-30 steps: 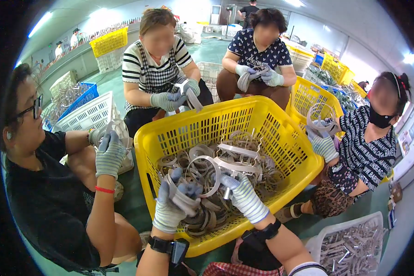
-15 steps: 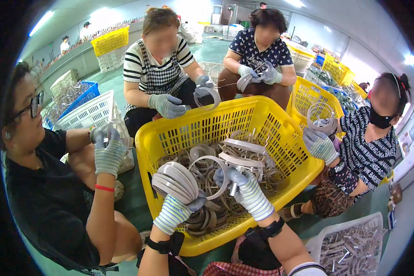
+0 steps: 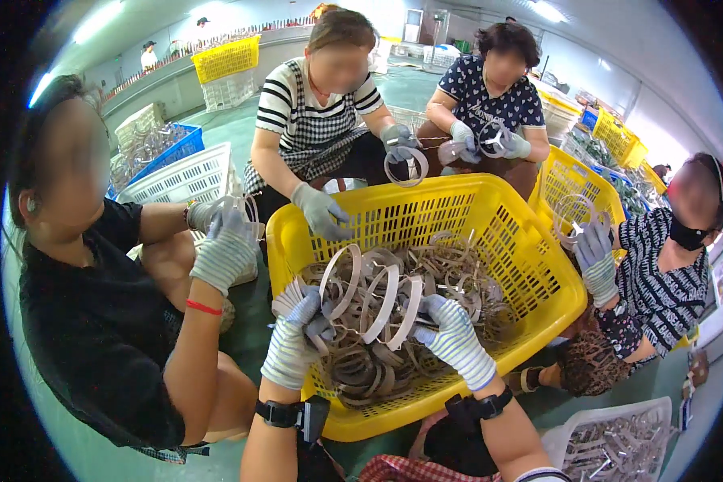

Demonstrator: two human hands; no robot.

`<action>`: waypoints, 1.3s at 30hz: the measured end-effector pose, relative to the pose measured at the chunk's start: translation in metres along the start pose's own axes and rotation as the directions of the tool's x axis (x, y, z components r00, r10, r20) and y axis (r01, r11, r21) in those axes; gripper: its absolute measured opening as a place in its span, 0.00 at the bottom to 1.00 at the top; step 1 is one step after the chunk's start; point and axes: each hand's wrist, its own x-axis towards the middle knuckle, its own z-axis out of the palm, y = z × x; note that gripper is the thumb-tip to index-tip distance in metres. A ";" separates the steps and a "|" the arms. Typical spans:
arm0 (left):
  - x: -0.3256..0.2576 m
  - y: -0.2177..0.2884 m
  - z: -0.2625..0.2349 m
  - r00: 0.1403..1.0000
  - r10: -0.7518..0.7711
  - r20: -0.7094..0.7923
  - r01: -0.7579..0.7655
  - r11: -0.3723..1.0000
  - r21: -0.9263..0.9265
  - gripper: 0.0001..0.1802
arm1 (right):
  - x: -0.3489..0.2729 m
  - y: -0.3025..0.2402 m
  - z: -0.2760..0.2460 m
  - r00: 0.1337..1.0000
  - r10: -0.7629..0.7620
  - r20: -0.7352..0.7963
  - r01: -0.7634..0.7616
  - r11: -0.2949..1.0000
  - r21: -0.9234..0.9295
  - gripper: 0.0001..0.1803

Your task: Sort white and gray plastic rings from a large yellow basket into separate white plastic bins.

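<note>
Both my hands wear striped knit gloves and work over the large yellow crate (image 3: 538, 309). My left hand (image 3: 292, 341) is closed around a stack of grey ring-shaped bands, pressed edge to edge. Out of that stack, a few loose rings (image 3: 380, 304) fan toward the right, above the crate's contents. My right hand (image 3: 455, 341) is closed at the edge of the rightmost ring (image 3: 410, 312); its fingertips are partly hidden. Beneath my hands lies a tangled heap of similar bands (image 3: 466, 281), some with metal fittings.
Co-workers sit around the crate, and one gloved hand (image 3: 320, 210) reaches over its far rim. A second yellow crate (image 3: 574, 189) stands at the far right. A white bin (image 3: 614, 438) with metal parts is at lower right. White (image 3: 181, 189) and blue crates (image 3: 165, 157) stand left.
The rings at my left hand have turned and spread apart toward the right. My right hand has moved slightly right and down. The opposite co-worker's hand has lowered over the crate.
</note>
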 end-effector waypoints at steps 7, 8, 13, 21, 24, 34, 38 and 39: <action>-0.005 -0.001 0.006 1.000 0.018 -0.010 -0.016 0.982 0.189 0.10 | 0.000 -0.006 -0.004 0.999 -0.044 -0.002 0.043 0.988 -0.149 0.16; -0.004 -0.002 0.005 0.999 0.036 -0.007 -0.033 0.967 0.253 0.10 | 0.000 -0.007 -0.003 1.000 -0.008 -0.017 0.006 0.993 -0.116 0.16; -0.005 0.003 0.012 0.997 0.076 0.013 -0.076 0.931 0.357 0.11 | 0.003 -0.010 -0.007 0.999 0.029 -0.023 -0.031 0.995 -0.096 0.15; -0.010 0.007 0.013 0.994 0.086 0.061 -0.105 0.805 0.584 0.11 | 0.004 -0.009 -0.013 0.999 -0.048 -0.018 0.044 0.986 -0.159 0.14; -0.012 0.004 0.010 0.987 0.136 0.088 -0.160 0.750 0.641 0.11 | 0.001 -0.013 -0.013 0.999 -0.042 -0.014 0.039 0.984 -0.174 0.14; -0.016 0.008 0.012 0.988 0.069 0.137 -0.143 0.744 0.653 0.14 | -0.004 0.001 -0.009 0.989 0.149 -0.018 -0.148 0.988 0.051 0.18; -0.014 0.005 0.012 0.988 0.055 0.147 -0.141 0.731 0.667 0.18 | -0.004 -0.001 -0.008 0.986 0.161 -0.036 -0.159 0.986 0.044 0.19; -0.014 0.004 0.013 0.984 0.060 0.165 -0.153 0.751 0.642 0.18 | -0.004 -0.002 -0.008 0.984 0.176 -0.027 -0.174 0.982 0.076 0.19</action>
